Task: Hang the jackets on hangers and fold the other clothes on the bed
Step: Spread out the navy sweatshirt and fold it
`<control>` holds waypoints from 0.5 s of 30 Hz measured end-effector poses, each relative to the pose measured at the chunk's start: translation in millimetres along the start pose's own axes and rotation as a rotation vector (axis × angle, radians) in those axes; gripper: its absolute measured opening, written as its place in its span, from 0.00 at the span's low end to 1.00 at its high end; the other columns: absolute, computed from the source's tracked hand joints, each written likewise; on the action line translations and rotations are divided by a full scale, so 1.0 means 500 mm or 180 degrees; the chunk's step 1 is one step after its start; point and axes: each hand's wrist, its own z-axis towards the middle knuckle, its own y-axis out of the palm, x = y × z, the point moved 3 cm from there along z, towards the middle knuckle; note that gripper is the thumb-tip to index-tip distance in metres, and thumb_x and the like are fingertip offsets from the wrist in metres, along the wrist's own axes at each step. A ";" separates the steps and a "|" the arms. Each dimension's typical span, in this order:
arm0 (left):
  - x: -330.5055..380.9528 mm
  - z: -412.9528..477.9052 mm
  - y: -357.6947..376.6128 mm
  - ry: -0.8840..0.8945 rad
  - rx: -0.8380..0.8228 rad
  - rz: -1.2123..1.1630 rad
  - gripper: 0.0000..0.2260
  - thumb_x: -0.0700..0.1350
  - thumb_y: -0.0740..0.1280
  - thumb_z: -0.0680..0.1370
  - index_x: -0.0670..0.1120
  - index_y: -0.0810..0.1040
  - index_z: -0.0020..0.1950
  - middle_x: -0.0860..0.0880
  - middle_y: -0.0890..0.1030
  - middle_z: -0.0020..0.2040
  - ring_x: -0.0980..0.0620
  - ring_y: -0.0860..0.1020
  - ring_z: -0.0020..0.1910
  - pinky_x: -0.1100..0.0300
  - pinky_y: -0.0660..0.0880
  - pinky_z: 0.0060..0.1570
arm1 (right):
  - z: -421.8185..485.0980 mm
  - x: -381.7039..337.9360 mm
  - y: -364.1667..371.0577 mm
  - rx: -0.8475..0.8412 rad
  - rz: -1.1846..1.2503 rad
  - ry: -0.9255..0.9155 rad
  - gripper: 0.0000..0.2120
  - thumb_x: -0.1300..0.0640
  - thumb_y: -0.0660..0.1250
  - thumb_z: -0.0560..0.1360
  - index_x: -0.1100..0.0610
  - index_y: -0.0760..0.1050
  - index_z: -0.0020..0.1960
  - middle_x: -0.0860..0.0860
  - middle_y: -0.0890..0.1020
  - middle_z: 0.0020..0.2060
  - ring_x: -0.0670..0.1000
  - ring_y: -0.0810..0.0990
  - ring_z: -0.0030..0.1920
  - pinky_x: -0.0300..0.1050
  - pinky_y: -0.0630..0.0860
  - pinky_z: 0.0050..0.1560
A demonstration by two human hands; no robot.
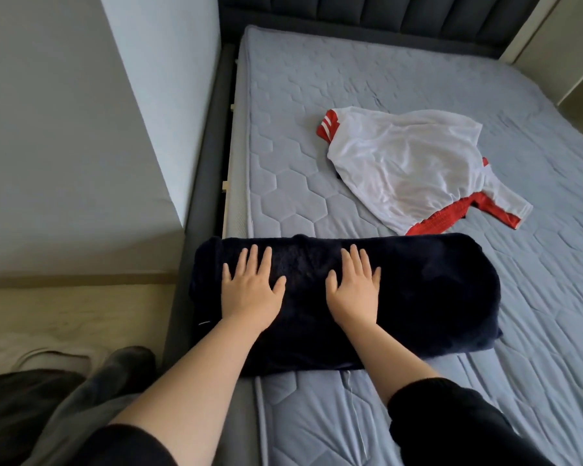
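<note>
Both hands are lying flat, fingers straight and spread, palms pressing down. The left hand (251, 290) and the right hand (355, 290) are resting side by side on the dark navy garment (418, 297) and are gripping nothing. This garment is lying as a thick folded bundle across the near left corner of the mattress (317, 95), its left end reaching the bed's edge. It is looking plush, soft and bulky and is likely to spring open when released, so flat pressure is suiting it. Lifting it would probably call for 2 hands slid under its short ends. Just beside its far edge, the white and red garment (404, 173) is lying crumpled and is appearing thin, light and perhaps slippery, with its red hem offering a hold. Count: 2 garments on the bed, 1 folded and 1 unfolded, with 0 hangers showing.
</note>
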 end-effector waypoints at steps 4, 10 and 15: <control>-0.089 -0.008 0.001 -0.0804 -0.0548 -0.0321 0.30 0.64 0.44 0.79 0.53 0.45 0.78 0.54 0.44 0.79 0.51 0.43 0.77 0.41 0.47 0.73 | 0.005 -0.007 0.005 -0.0026 -0.0136 0.0047 0.28 0.48 0.54 0.79 0.55 0.59 0.76 0.51 0.57 0.77 0.51 0.50 0.77 0.56 0.44 0.75; -0.176 -0.038 -0.015 -0.1561 0.0000 -0.2278 0.31 0.59 0.62 0.77 0.50 0.57 0.77 0.45 0.66 0.73 0.43 0.66 0.70 0.49 0.66 0.66 | 0.009 -0.010 0.004 -0.0121 -0.0265 0.0103 0.28 0.48 0.53 0.78 0.56 0.57 0.77 0.51 0.56 0.77 0.51 0.50 0.77 0.57 0.44 0.75; -0.178 -0.004 -0.057 -0.1947 0.0167 -0.3880 0.17 0.56 0.65 0.76 0.46 0.75 0.57 0.47 0.78 0.55 0.47 0.76 0.51 0.54 0.73 0.55 | 0.006 -0.003 -0.001 -0.0343 -0.0305 -0.0022 0.28 0.47 0.53 0.79 0.55 0.57 0.77 0.50 0.58 0.77 0.50 0.50 0.77 0.55 0.43 0.75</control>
